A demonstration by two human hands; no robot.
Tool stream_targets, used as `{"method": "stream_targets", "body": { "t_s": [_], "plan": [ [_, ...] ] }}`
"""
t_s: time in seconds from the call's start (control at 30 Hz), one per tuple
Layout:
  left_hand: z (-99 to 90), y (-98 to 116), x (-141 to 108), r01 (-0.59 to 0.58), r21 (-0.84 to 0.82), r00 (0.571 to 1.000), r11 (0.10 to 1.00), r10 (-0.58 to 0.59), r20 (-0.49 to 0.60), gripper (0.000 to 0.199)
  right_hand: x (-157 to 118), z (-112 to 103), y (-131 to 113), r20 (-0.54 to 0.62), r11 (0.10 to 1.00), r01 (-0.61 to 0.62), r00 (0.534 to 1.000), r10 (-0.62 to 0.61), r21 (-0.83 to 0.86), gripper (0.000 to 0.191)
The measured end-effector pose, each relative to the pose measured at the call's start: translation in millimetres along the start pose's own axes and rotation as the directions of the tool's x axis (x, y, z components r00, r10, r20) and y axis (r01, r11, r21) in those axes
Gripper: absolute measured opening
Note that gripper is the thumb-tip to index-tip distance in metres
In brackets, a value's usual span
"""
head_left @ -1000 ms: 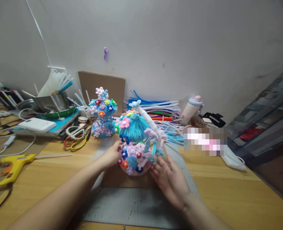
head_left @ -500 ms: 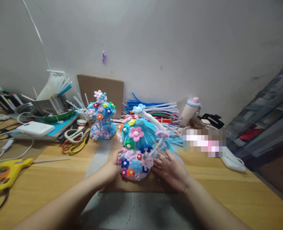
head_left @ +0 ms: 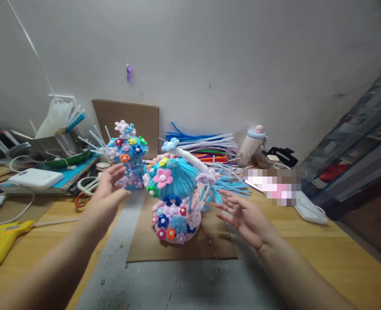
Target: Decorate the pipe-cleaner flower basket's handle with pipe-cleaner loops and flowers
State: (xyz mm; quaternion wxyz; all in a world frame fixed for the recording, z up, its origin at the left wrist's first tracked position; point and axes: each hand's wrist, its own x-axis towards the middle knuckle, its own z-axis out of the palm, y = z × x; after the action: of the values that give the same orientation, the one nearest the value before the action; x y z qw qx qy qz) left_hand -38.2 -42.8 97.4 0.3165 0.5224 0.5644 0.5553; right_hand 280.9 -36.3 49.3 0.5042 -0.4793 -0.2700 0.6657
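Observation:
A pipe-cleaner mushroom house (head_left: 174, 189) stands upright in the middle, with a blue cap, a flower-covered pink base and a white wrapped arch at its right. It rests on a brown cardboard sheet (head_left: 139, 249). My left hand (head_left: 108, 196) is raised to its left, fingers apart and holding nothing, in front of a second, smaller blue flowered ornament (head_left: 127, 148). On the other side, my right hand (head_left: 242, 217) hovers open, fingers spread, near the arch's lower end but apart from the base.
At left lie a yellow glue gun (head_left: 8, 241), scissors (head_left: 87, 185) and a white power bank (head_left: 35, 177). A metal pot (head_left: 59, 146) stands behind them. Bundled pipe cleaners (head_left: 203, 142) and a white bottle (head_left: 252, 144) line the wall.
Both hands have let go of the mushroom house and moved apart. My left hand has gone up and left; my right has shifted slightly right. The view has turned slightly right.

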Motion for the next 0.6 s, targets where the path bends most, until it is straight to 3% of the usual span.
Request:
{"method": "stream_targets", "body": {
  "t_s": [0.03,0.07,0.1,0.17,0.2,0.23,0.27,0.3,0.37,0.43,0.47,0.6],
  "plan": [
    [-3.0,11,2,-0.062,-0.026,0.998,0.998,0.061,-0.015,0.058,-5,1,-3,-0.031,0.989,0.147,0.989,-0.147,-0.021,0.022],
    [-4.0,22,3,-0.120,-0.055,0.993,0.991,0.118,-0.024,0.056,-12,2,-5,-0.065,0.946,0.320,0.944,-0.323,-0.056,0.017],
    [-3.3,32,3,-0.162,-0.072,0.987,0.984,0.161,-0.016,0.053,-21,5,-6,-0.079,0.860,0.498,0.858,-0.507,-0.114,0.013],
    [2.9,48,1,-0.218,-0.075,0.975,0.973,0.220,0.029,0.047,-44,11,-3,-0.001,0.560,0.778,0.583,-0.812,-0.285,0.014],
    [7.6,55,0,-0.235,-0.059,0.969,0.970,0.238,0.061,0.045,-56,16,-1,0.141,0.379,0.853,0.451,-0.881,-0.359,0.019],
    [12.8,60,0,-0.249,-0.034,0.963,0.968,0.251,0.095,0.043,-67,21,1,0.311,0.204,0.885,0.350,-0.883,-0.418,0.025],
    [18.2,64,1,-0.262,-0.008,0.957,0.965,0.261,0.129,0.042,-77,27,3,0.487,0.036,0.885,0.290,-0.824,-0.465,0.032],
    [23.3,67,3,-0.277,0.019,0.950,0.961,0.271,0.157,0.041,-85,33,4,0.610,-0.068,0.876,0.275,-0.743,-0.477,0.039],
    [32.1,71,7,-0.304,0.068,0.939,0.950,0.287,0.191,0.040,-95,46,6,0.709,-0.108,0.846,0.360,-0.606,-0.521,0.044],
    [38.1,72,10,-0.327,0.104,0.933,0.939,0.303,0.195,0.038,-96,58,6,0.698,-0.073,0.806,0.458,-0.551,-0.587,0.042],
    [40.0,72,11,-0.330,0.109,0.932,0.938,0.306,0.193,0.038,-94,63,6,0.681,-0.064,0.789,0.484,-0.550,-0.611,0.041],
    [43.3,71,11,-0.272,0.022,0.937,0.962,0.259,0.236,0.037,-85,78,8,0.648,-0.111,0.738,0.497,-0.577,-0.666,0.037]
  ]
}}
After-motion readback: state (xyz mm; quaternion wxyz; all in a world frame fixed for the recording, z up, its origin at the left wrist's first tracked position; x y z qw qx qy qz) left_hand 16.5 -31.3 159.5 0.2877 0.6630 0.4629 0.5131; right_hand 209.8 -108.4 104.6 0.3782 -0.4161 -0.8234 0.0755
